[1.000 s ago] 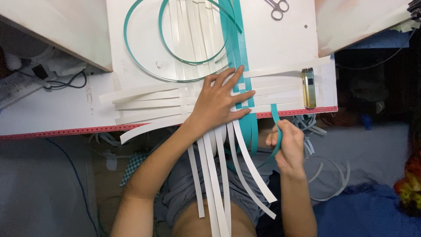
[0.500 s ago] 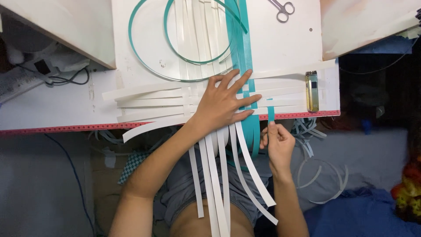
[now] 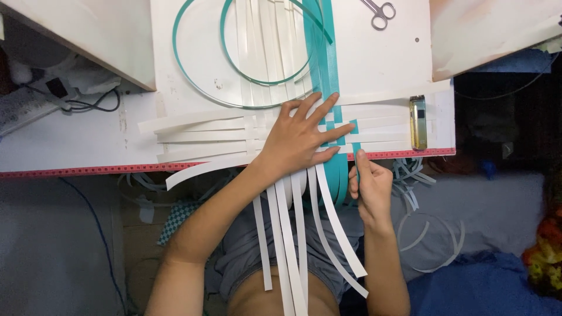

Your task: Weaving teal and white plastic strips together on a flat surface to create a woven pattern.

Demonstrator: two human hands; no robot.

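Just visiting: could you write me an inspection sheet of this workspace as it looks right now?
Surface: white board, red-edged.
Job's things: white strips crossed by teal strips, part woven, ends hanging off the edge.
Clutter: scissors; metal lighter; teal hoops.
Hands: left hand flat on the weave; right hand pinching a teal strip end.
Cables: black cable at left.
Surroundings: loose strips, blue cloth.

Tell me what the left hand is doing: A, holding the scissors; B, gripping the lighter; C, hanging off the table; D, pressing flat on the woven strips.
D: the left hand lies spread, palm down, on the woven strips at the table edge, while the scissors and the lighter lie untouched, apart from it.
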